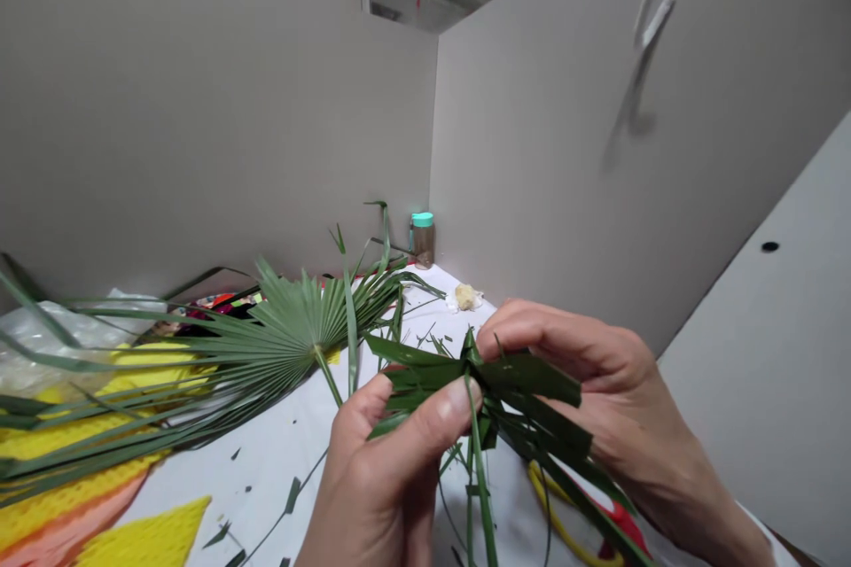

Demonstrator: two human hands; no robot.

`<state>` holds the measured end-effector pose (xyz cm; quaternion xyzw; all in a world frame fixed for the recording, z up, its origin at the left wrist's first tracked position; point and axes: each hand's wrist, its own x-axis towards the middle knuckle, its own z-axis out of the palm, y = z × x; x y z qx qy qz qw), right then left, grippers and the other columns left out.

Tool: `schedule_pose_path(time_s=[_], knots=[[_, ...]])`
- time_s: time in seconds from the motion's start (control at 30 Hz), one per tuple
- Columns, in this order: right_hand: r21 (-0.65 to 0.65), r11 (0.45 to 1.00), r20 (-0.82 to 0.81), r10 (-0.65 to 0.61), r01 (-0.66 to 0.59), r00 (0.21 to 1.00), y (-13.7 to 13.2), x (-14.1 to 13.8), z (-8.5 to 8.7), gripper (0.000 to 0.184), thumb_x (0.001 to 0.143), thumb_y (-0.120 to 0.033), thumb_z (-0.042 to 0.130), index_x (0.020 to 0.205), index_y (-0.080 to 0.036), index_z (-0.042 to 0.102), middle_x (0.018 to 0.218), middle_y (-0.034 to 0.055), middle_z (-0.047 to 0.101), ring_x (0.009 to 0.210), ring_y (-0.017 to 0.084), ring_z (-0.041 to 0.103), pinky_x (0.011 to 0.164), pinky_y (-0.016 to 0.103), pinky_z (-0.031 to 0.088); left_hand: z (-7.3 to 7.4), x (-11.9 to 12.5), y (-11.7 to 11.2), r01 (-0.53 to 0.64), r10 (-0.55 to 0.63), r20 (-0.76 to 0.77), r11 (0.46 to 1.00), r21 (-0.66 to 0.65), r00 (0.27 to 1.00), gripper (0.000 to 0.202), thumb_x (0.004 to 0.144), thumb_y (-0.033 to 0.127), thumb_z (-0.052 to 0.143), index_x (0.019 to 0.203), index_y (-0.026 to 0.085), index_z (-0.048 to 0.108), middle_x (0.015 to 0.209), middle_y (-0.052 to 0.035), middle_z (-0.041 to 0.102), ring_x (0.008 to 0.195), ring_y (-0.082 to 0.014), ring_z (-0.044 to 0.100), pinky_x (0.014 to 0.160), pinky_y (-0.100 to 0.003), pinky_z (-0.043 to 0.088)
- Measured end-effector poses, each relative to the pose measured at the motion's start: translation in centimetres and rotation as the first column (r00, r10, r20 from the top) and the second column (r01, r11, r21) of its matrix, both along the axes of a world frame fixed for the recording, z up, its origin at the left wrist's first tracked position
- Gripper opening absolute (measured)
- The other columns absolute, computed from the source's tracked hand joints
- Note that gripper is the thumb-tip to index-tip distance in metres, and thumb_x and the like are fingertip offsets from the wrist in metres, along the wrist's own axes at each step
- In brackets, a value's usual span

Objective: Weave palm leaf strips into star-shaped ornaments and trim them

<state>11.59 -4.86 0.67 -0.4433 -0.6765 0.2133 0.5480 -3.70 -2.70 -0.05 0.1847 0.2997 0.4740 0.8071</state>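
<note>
Both hands are on a folded palm-leaf weaving (535,379), whose green strips stick out to both sides and hang down. My left hand (399,456) grips it from below left, the thumb pressed on the middle where the strips cross. My right hand (615,394) is closed on its far upper side, fingertips near the small pointed tip; part of its grip is hidden behind the strips. A large fan palm leaf (292,328) lies to the left, its stalk pointing toward my left hand.
Yellow knitted fabric (143,536) and a clear plastic bag (86,328) lie at the left. Leaf scraps (292,494) dot the white table cover (266,452). A bottle with a turquoise lid (423,239) stands in the corner. A yellow-and-red handle (565,518) shows below my right hand.
</note>
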Motion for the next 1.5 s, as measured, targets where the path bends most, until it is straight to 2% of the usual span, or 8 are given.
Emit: schedule_pose_path(time_s=[0.1, 0.2, 0.3, 0.53, 0.77, 0.97, 1.23, 1.5], knots=[[-0.011, 1.000, -0.018, -0.001, 0.001, 1.000, 0.2, 0.1, 0.0, 0.011, 0.084, -0.017, 0.071, 0.081, -0.027, 0.069, 0.078, -0.0031, 0.064, 0.069, 0.014, 0.056, 0.055, 0.024, 0.044, -0.4, -0.2, 0.1, 0.052, -0.052, 0.005, 0.999, -0.009, 0.999, 0.025, 0.065, 0.008, 0.085, 0.084, 0.019, 0.072, 0.076, -0.0007, 0.076, 0.074, -0.0181, 0.073, 0.082, -0.034, 0.060], [-0.060, 0.998, -0.035, 0.007, -0.009, 0.999, 0.4, 0.0, -0.2, 0.011, 0.086, -0.017, 0.067, 0.080, -0.027, 0.067, 0.077, -0.0023, 0.059, 0.064, 0.014, 0.051, 0.050, 0.025, 0.039, -0.5, -0.2, 0.1, 0.085, -0.086, 0.013, 0.994, 0.075, 0.996, 0.022, 0.071, 0.010, 0.083, 0.089, 0.017, 0.074, 0.084, -0.0031, 0.077, 0.087, -0.0215, 0.074, 0.085, -0.033, 0.059], [-0.073, 0.997, -0.026, -0.015, 0.013, 1.000, 0.6, -0.2, -0.3, 0.012, 0.087, -0.018, 0.064, 0.078, -0.026, 0.063, 0.078, -0.0012, 0.056, 0.064, 0.015, 0.048, 0.049, 0.028, 0.037, -0.5, -0.1, 0.3, 0.100, -0.103, 0.015, 0.987, 0.124, 0.995, 0.013, 0.072, 0.012, 0.083, 0.080, 0.015, 0.073, 0.086, -0.0034, 0.078, 0.091, -0.0216, 0.073, 0.084, -0.029, 0.058], [-0.153, 0.988, -0.051, -0.018, 0.010, 0.999, 1.2, -0.3, -0.6, 0.009, 0.086, -0.025, 0.062, 0.078, -0.026, 0.059, 0.077, 0.0001, 0.052, 0.063, 0.017, 0.046, 0.050, 0.029, 0.035, -0.5, 0.1, 0.6, 0.087, -0.090, 0.027, 0.991, 0.100, 0.996, 0.013, 0.075, 0.007, 0.077, 0.084, 0.015, 0.071, 0.096, -0.0043, 0.076, 0.095, -0.0199, 0.070, 0.091, -0.031, 0.055], [-0.188, 0.982, -0.109, -0.046, 0.025, 0.993, 1.9, -0.1, -1.6, 0.006, 0.079, -0.024, 0.065, 0.080, -0.027, 0.060, 0.079, -0.0005, 0.055, 0.064, 0.016, 0.048, 0.052, 0.028, 0.037, -0.3, 0.2, 0.6, 0.119, -0.130, 0.052, 0.977, 0.178, 0.990, 0.010, 0.082, 0.006, 0.069, 0.086, 0.014, 0.072, 0.096, -0.0051, 0.076, 0.093, -0.0197, 0.071, 0.095, -0.033, 0.055], [-0.174, 0.984, -0.109, -0.064, 0.044, 0.992, 2.5, 0.0, -2.4, 0.006, 0.079, -0.027, 0.064, 0.077, -0.025, 0.058, 0.078, 0.0000, 0.055, 0.072, 0.018, 0.054, 0.059, 0.030, 0.044, -0.6, 0.0, 0.8, 0.123, -0.132, 0.059, 0.984, 0.132, 0.990, 0.015, 0.079, 0.009, 0.073, 0.093, 0.014, 0.073, 0.100, -0.0059, 0.076, 0.095, -0.0197, 0.070, 0.096, -0.033, 0.054], [-0.185, 0.981, -0.047, -0.071, 0.061, 0.996, 2.6, 0.6, -3.0, 0.009, 0.082, -0.032, 0.058, 0.076, -0.025, 0.054, 0.081, 0.0027, 0.056, 0.076, 0.022, 0.054, 0.077, 0.038, 0.046, -0.4, 0.0, 0.8, 0.111, -0.117, 0.051, 0.987, 0.113, 0.992, 0.012, 0.077, 0.003, 0.072, 0.082, 0.015, 0.074, 0.087, -0.0042, 0.076, 0.076, -0.0146, 0.070, 0.082, -0.028, 0.059], [-0.210, 0.971, -0.058, -0.130, 0.115, 0.990, 1.8, 0.8, -4.2, 0.008, 0.088, -0.030, 0.054, 0.081, -0.025, 0.053, 0.078, 0.0011, 0.055, 0.070, 0.021, 0.058, 0.068, 0.036, 0.047, -0.3, 0.2, 0.7, 0.067, -0.070, 0.036, 0.995, 0.070, 0.997, 0.016, 0.075, 0.000, 0.072, 0.074, 0.017, 0.074, 0.086, -0.0046, 0.078, 0.075, -0.0137, 0.072, 0.071, -0.022, 0.060]])
